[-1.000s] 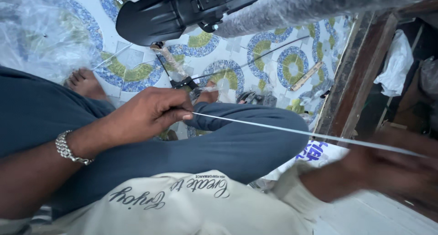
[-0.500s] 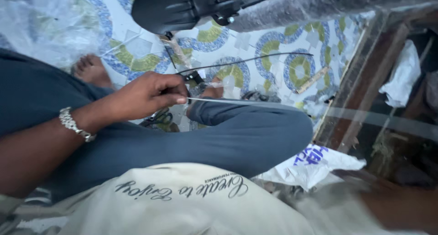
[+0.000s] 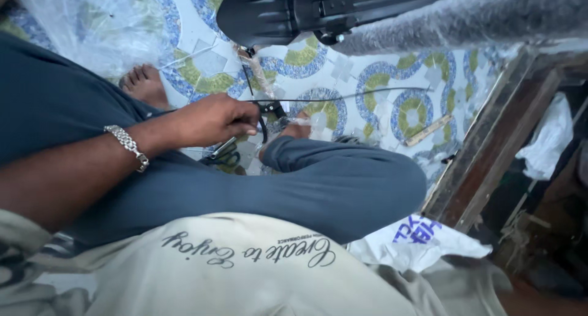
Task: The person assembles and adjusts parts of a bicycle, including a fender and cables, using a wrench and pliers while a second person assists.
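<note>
A thin cable (image 3: 343, 98) is pinched in the closed left hand (image 3: 211, 120), just above the bent knee (image 3: 367, 181), seemingly to keep it taut over the tiled floor (image 3: 380, 101). The right hand is not seen. What the black fitting (image 3: 272, 107) is cannot be made out.

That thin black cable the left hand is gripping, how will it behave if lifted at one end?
The thin black cable is long and slim, arcing across the tiled floor, so it probably sags and springs rather than staying rigid. It looks light for its length. Pinched by the left hand, its smooth sheath may slip through fingers.
</note>
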